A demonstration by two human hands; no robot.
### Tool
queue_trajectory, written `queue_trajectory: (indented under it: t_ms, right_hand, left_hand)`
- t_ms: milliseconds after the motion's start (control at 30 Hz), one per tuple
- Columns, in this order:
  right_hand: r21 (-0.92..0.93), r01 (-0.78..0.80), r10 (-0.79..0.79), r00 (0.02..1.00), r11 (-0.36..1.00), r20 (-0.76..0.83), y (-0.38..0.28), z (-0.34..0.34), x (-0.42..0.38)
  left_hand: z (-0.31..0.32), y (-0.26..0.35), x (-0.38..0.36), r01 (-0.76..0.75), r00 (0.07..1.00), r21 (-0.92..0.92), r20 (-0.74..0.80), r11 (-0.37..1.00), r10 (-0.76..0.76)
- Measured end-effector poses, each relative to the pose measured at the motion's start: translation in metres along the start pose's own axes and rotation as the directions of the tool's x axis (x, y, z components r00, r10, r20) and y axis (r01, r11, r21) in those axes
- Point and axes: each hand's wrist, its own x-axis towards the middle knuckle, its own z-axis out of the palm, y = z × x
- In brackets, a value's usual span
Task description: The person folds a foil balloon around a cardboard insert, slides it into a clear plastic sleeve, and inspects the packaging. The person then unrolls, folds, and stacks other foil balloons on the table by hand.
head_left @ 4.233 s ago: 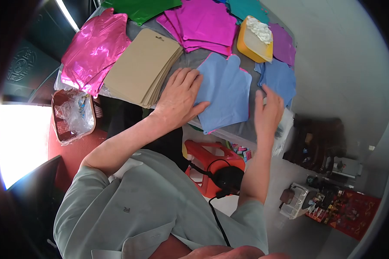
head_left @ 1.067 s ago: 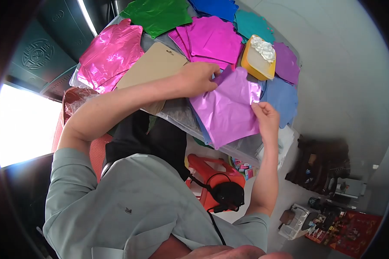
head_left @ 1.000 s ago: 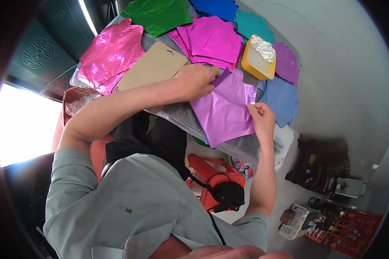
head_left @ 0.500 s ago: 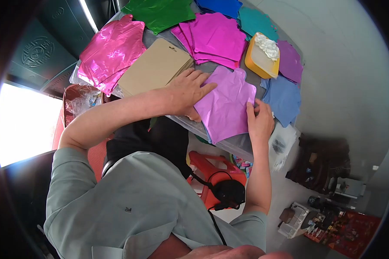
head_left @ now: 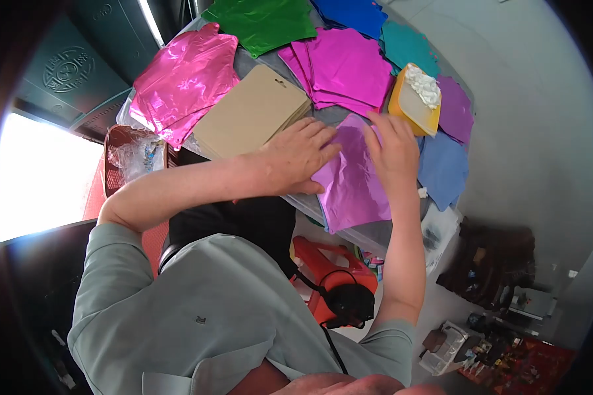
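The violet foil sheet (head_left: pixel 356 178) now lies flat at the near edge of the surface (head_left: pixel 329 117); a second ago it hung in the air, pinched at both sides. The left hand (head_left: pixel 298 156) presses its left edge, fingers spread flat, not gripping. The right hand (head_left: pixel 393 146) has let go of the sheet's right side and moved up to its top right corner, fingers open on the foil, just beside the yellow tub (head_left: pixel 415 105). The brown card stack (head_left: pixel 254 113) sits beside the left hand.
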Motion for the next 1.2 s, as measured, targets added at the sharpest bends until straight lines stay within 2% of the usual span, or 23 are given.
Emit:
queue_trajectory:
  t_ms: [33,67,133,200,267,333,367,433,467,567,600,667,700,767,800,833,900,967,1033,1067,1167,1200]
  right_hand:
    - [0.009,0.005,-0.005,1.0,1.0,-0.002,0.005,0.011,0.015]
    - [0.008,0.08,-0.08,0.997,0.997,0.009,0.009,0.024,0.031]
    - [0.048,0.177,-0.178,0.984,0.983,0.021,0.014,0.05,0.057]
    - [0.051,0.286,-0.288,0.957,0.957,0.041,0.025,0.076,0.073]
    - [0.091,0.273,-0.281,0.954,0.958,0.103,0.029,0.091,0.08]
    - [0.003,0.317,-0.315,0.941,0.948,0.127,0.03,0.094,0.085]
    - [0.039,0.314,-0.317,0.941,0.949,0.123,0.028,0.097,0.084]
    - [-0.029,0.281,-0.277,0.956,0.959,0.097,0.022,0.095,0.08]
    - [-0.026,0.261,-0.258,0.962,0.965,0.095,0.021,0.096,0.079]
    - [0.125,0.04,-0.042,0.999,0.991,0.017,0.022,0.092,0.081]
    - [0.108,0.007,-0.007,1.0,0.994,0.003,0.024,0.094,0.079]
    - [0.374,-0.185,0.183,0.982,0.909,0.042,0.027,0.098,0.081]
    - [0.36,-0.197,0.208,0.978,0.912,0.009,0.029,0.098,0.081]
    - [0.353,-0.249,0.227,0.968,0.902,0.103,0.034,0.097,0.083]
    - [0.335,-0.261,0.249,0.965,0.905,0.081,0.039,0.094,0.083]
    - [0.329,-0.311,0.28,0.95,0.892,0.14,0.043,0.091,0.086]
    - [0.321,-0.392,0.321,0.913,0.862,0.253,0.046,0.088,0.096]
    - [0.365,-0.356,0.306,0.933,0.86,0.188,0.048,0.095,0.096]
    - [0.449,-0.292,0.281,0.955,0.844,0.093,0.053,0.102,0.097]
    - [0.444,-0.286,0.284,0.956,0.849,0.072,0.059,0.104,0.099]
    - [0.66,-0.305,0.465,0.882,0.687,-0.076,0.075,0.101,0.11]
    - [0.66,-0.306,0.471,0.878,0.687,-0.084,0.081,0.09,0.116]
  left_hand:
    - [-0.008,0.006,-0.002,-0.022,0.999,-0.041,-0.044,0.999,0.02]
    - [-0.017,0.012,-0.007,-0.037,0.996,-0.081,-0.086,0.996,0.03]
    - [-0.044,0.03,-0.012,-0.17,0.961,-0.299,-0.26,0.939,0.091]
    - [-0.067,0.048,-0.017,-0.368,0.888,-0.481,-0.436,0.796,0.147]
    - [-0.083,0.071,-0.017,-0.599,0.733,-0.538,-0.667,0.593,0.135]
    - [-0.11,0.088,-0.03,-0.631,0.68,-0.5,-0.725,0.594,0.112]
    - [-0.118,0.09,-0.036,-0.603,0.702,-0.515,-0.706,0.61,0.098]
    - [-0.133,0.093,-0.042,-0.697,0.625,-0.483,-0.772,0.53,0.119]
    - [-0.139,0.09,-0.044,-0.695,0.636,-0.496,-0.761,0.52,0.125]
    - [-0.161,0.069,-0.051,-0.644,0.756,-0.695,-0.643,0.321,0.125]
    - [-0.158,0.067,-0.05,-0.648,0.758,-0.702,-0.634,0.295,0.154]
    - [-0.14,0.066,-0.05,-0.713,0.669,-0.564,-0.725,0.415,0.164]
    - [-0.133,0.063,-0.048,-0.739,0.613,-0.481,-0.771,0.471,0.175]
    - [-0.116,0.06,-0.034,-0.681,0.527,-0.307,-0.836,0.665,0.155]
    - [-0.115,0.045,-0.03,-0.506,0.707,-0.307,-0.683,0.806,0.183]
    - [-0.116,0.023,-0.023,-0.31,0.85,-0.241,-0.504,0.92,0.155]
    - [-0.092,-0.014,0.01,0.009,0.904,-0.063,-0.427,0.998,-0.035]
    - [-0.052,-0.07,0.043,0.171,0.952,-0.05,-0.248,0.984,-0.178]
    - [-0.018,-0.124,0.076,-0.014,0.983,0.109,-0.178,0.994,0.033]
    - [-0.006,-0.137,0.083,-0.029,0.981,0.122,-0.186,0.992,0.052]
    - [0.011,-0.153,0.101,0.065,0.986,0.094,-0.158,0.993,-0.049]
    - [0.011,-0.153,0.104,0.056,0.987,0.098,-0.156,0.994,-0.04]
